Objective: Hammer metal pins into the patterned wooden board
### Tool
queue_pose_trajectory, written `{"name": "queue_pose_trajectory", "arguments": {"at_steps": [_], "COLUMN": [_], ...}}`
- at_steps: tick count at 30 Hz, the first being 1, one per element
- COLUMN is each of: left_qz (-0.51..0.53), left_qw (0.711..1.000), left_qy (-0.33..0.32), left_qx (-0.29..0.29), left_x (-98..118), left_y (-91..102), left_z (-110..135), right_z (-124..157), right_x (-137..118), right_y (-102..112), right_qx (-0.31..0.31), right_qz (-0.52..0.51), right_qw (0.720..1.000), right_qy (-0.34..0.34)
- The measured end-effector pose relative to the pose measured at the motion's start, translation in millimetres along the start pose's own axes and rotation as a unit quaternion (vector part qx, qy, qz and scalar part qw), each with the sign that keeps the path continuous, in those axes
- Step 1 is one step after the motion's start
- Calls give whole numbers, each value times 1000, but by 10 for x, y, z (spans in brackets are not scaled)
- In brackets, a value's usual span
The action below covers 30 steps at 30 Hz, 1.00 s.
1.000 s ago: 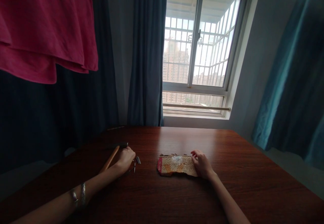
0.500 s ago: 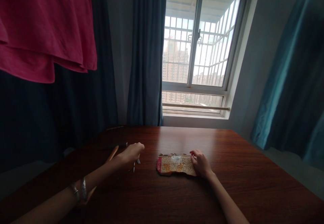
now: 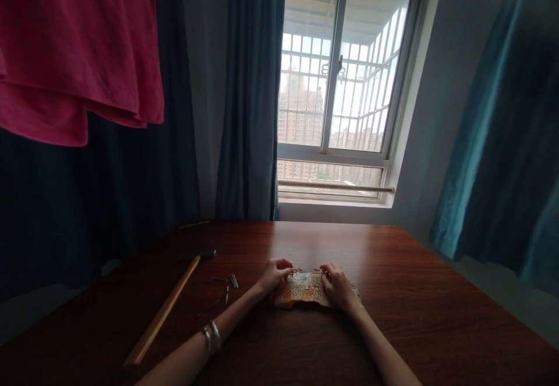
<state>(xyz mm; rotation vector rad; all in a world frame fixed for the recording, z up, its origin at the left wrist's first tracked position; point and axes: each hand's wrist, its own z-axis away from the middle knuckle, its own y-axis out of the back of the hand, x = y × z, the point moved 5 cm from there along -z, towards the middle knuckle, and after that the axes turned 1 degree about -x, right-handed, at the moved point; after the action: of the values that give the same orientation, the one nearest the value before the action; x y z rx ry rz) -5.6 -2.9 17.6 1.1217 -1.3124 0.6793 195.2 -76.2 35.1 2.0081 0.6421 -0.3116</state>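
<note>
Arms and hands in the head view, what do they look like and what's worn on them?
The left arm shows no sleeve and wears two silvery bangles near the wrist; the left grip is a hand without a glove. The right arm shows no sleeve or bangle; the right grip is ungloved too.

Surroundings: window, curtains, cloth, table

Window (image 3: 332,83) beyond the far table edge: metal frame, two upper panes, lower fixed strip. Horizontal rail (image 3: 336,187) across the lower part. Outside: white bars (image 3: 301,60), high-rise building (image 3: 301,112), hazy. Blue curtain (image 3: 248,95) just left of window; second blue curtain (image 3: 493,130) at far right. Pink cloth (image 3: 82,54) hangs upper left. Table (image 3: 406,298): reddish-brown, wood-grained, glossy near window.
</note>
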Motion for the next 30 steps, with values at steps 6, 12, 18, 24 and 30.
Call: {"name": "queue_pose_trajectory", "arguments": {"at_steps": [6,12,18,24,30], "left_qz": [-25,-19,-23,-16,-6], "left_qw": [999,999,1000,1000,999], "left_qy": [-4,2,-8,-9,-25], "left_qx": [-22,-27,-20,-23,-23], "left_x": [17,-3,15,10,-32], "left_y": [-51,-59,-67,-74,-80], "left_z": [9,-6,8,20,-4], "right_z": [-18,-16,-22,-22,-23], "right_x": [33,54,67,73,81], "right_y": [-23,-44,-67,-70,-71], "right_qx": [-3,-2,-3,-7,-6], "right_qz": [-5,-7,-11,-13,-19], "right_qw": [1000,1000,1000,1000,1000], "right_qy": [-4,-6,-6,-11,-12]}}
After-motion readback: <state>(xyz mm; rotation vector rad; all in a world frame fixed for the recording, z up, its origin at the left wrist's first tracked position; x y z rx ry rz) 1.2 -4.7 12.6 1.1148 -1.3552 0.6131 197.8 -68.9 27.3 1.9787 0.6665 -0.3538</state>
